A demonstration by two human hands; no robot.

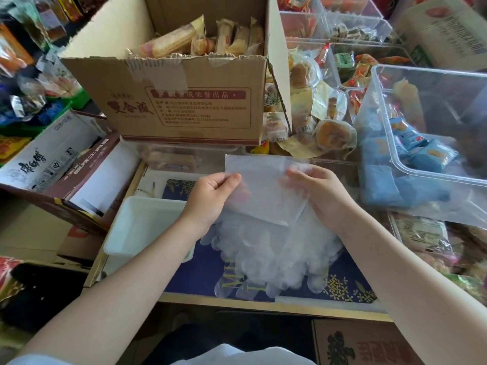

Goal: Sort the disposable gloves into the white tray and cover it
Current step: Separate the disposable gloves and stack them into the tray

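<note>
Both bare forearms reach forward and converge, the left hand [210,198] pinching with thumb over curled fingers, the right hand [316,193] gripping likewise, palms turned inward and facing one another, well apart.

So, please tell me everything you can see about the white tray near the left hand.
The white rectangular plastic tray looks like a shallow, smooth, opaque container with a rolled rim and rounded corners. It sits upright and uncovered, and what shows of its inside holds nothing. It rests on the dark blue patterned box lid, at its left edge. The left forearm crosses over its near right corner and hides that part. The clear disposable gloves, held by the left hand and right hand, lie to its right, outside it.
</note>
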